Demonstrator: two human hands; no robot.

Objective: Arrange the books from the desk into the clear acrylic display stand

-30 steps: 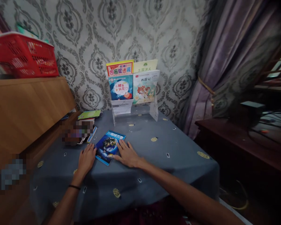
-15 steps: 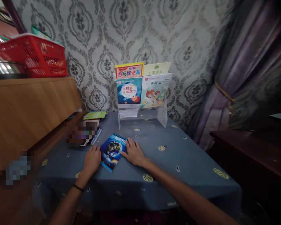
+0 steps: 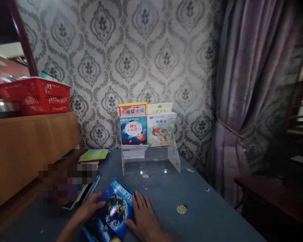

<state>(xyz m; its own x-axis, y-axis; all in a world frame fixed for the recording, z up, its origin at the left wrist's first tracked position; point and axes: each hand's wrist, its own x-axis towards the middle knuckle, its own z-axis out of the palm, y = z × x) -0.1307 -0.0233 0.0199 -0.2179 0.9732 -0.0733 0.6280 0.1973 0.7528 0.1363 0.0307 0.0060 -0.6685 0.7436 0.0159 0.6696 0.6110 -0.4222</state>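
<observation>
A blue book [image 3: 113, 210] with a picture of the Earth on its cover lies face up between my two hands, at the bottom of the view. It sits at a slant, its lower edge cut off by the frame. My left hand [image 3: 92, 205] grips the left edge, thumb on the cover and the other fingers partly hidden at the side. Along the right edge is my right hand [image 3: 145, 215], fingers straight and close together, its thumb pressing on the cover. Beyond the book a clear display stand [image 3: 176, 158] holds several picture books [image 3: 133, 131].
Left of the book lies a pile with a green book [image 3: 94, 155] on top, partly blurred out. A wooden cabinet [image 3: 35, 144] at the left bears a red basket [image 3: 45, 95]. A purple curtain [image 3: 232, 151] and a dark red table [image 3: 262, 191] are at the right.
My view has tilted up, so the stand appears lower. The book looks larger and nearer to me. My left hand has moved from beside the book onto its edge, thumb over the cover.
</observation>
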